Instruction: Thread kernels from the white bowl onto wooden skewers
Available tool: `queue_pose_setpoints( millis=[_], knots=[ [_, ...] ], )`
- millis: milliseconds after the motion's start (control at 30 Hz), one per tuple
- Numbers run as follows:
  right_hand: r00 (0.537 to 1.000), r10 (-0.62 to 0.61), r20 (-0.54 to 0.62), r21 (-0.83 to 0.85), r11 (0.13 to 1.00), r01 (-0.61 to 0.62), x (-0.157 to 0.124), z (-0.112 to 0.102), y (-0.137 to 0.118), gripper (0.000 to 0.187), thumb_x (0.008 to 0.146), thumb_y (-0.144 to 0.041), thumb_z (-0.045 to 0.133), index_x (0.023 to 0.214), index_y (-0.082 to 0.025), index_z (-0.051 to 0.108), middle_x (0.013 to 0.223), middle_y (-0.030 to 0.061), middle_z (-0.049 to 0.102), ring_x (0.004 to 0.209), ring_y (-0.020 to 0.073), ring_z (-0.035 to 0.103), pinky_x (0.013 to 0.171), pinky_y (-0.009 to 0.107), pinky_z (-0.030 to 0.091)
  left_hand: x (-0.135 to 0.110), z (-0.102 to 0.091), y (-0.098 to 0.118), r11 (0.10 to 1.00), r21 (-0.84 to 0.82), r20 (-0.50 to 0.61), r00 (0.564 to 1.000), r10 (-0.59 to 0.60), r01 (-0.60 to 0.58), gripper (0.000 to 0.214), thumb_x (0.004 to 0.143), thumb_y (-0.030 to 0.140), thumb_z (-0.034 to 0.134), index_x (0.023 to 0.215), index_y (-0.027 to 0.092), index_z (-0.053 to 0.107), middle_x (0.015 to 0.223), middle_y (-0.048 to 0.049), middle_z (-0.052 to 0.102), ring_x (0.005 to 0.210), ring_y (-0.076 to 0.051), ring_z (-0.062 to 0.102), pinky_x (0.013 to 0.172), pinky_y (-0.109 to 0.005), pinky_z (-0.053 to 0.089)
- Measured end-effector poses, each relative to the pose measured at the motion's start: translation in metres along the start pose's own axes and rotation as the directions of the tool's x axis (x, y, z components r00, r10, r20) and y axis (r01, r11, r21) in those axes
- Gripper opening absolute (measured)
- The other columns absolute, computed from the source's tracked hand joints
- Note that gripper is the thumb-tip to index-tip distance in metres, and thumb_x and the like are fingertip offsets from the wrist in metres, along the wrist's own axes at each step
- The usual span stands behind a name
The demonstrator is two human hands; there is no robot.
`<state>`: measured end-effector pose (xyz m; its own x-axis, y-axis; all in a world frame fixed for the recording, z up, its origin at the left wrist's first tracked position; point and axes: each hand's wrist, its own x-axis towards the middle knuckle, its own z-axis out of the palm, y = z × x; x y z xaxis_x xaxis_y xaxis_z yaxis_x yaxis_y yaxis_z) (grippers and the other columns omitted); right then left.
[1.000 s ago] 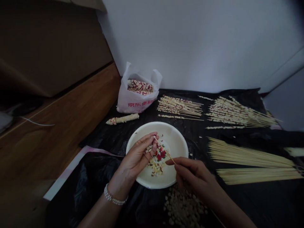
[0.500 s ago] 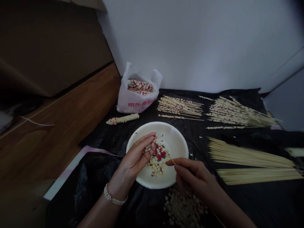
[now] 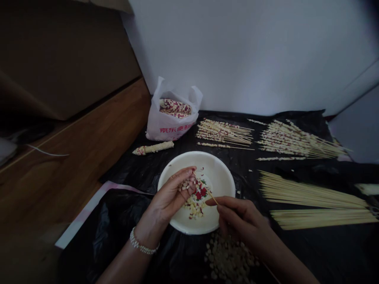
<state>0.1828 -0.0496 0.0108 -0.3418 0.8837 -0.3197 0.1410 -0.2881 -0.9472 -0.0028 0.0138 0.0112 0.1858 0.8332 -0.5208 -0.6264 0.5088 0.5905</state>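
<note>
Over bowl [image 3: 220, 173]: hands pinch skewer [image 3: 207, 191], kernels [image 3: 185, 185].

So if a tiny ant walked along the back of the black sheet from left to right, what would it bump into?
White plastic bag → first bundle of corn skewers → bigger bundle of corn skewers.

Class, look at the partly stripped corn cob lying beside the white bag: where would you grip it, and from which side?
Grip the corn cob around its thick middle, coming from above. It lies flat on the black sheet, apart from the white bag and bowl, and tapers leftward.
</note>
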Motion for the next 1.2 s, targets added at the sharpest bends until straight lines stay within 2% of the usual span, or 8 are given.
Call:
queue_pose_setpoints(
  millis=[167, 400, 833, 1033, 1200],
  knots=[
    [1.000, -0.013, -0.005, 0.001, 1.000, 0.013, -0.0008, 0.0009, -0.0018, 0.042, 0.091, -0.045, 0.046, 0.117, -0.018, 0.065, 0.050, -0.0026, 0.056, 0.043, 0.0061, 0.038, 0.044, 0.021, 0.027, 0.0031, -0.0053, -0.0005, 1.000, -0.013, 0.036, 0.999, -0.019, 0.019, 0.017, 0.072, 0.008, 0.072, 0.087, 0.016, 0.072, 0.081, -0.0007, 0.070, 0.071, -0.008, 0.062, 0.067, -0.018, 0.051],
    [1.000, -0.029, -0.005, -0.005, 1.000, 0.029, -0.0009, 0.0019, -0.0054, 0.044, 0.091, -0.046, 0.046, 0.118, -0.017, 0.064, 0.050, -0.0027, 0.055, 0.043, 0.0061, 0.038, 0.044, 0.021, 0.027, -0.0008, 0.0003, 0.0020, 0.998, -0.006, 0.038, 0.998, -0.055, 0.055, 0.011, 0.072, 0.008, 0.071, 0.081, 0.015, 0.073, 0.075, -0.0019, 0.070, 0.065, -0.008, 0.062, 0.063, -0.017, 0.051],
    [1.000, -0.025, 0.007, 0.022, 0.999, 0.025, 0.0024, 0.0057, -0.0042, 0.044, 0.090, -0.046, 0.045, 0.117, -0.017, 0.065, 0.051, -0.0016, 0.056, 0.042, 0.0065, 0.036, 0.044, 0.022, 0.027, -0.0016, 0.0007, 0.0058, 0.997, 0.064, 0.031, 0.999, -0.041, 0.039, 0.009, 0.070, 0.007, 0.073, 0.077, 0.012, 0.071, 0.073, -0.0006, 0.067, 0.064, -0.008, 0.061, 0.063, -0.019, 0.050],
    [0.998, -0.058, -0.027, 0.041, 0.997, 0.060, 0.0055, 0.0075, -0.0040, 0.042, 0.090, -0.045, 0.045, 0.113, -0.018, 0.066, 0.050, -0.0018, 0.056, 0.044, 0.0076, 0.039, 0.046, 0.023, 0.029, -0.0014, -0.0005, 0.0005, 0.994, 0.099, 0.092, 0.994, -0.061, 0.052, 0.011, 0.070, 0.006, 0.073, 0.077, 0.013, 0.070, 0.078, -0.0016, 0.068, 0.072, -0.010, 0.063, 0.069, -0.020, 0.050],
    [0.995, -0.089, -0.040, 0.028, 0.995, 0.091, 0.0061, 0.0077, -0.0065, 0.041, 0.090, -0.045, 0.046, 0.113, -0.017, 0.065, 0.051, -0.0029, 0.057, 0.046, 0.0080, 0.041, 0.049, 0.023, 0.033, -0.0018, 0.0008, -0.0018, 0.979, 0.196, 0.139, 0.987, -0.077, 0.049, 0.008, 0.069, 0.011, 0.075, 0.076, 0.014, 0.071, 0.081, -0.0025, 0.069, 0.069, -0.009, 0.062, 0.065, -0.018, 0.050]
  ],
)
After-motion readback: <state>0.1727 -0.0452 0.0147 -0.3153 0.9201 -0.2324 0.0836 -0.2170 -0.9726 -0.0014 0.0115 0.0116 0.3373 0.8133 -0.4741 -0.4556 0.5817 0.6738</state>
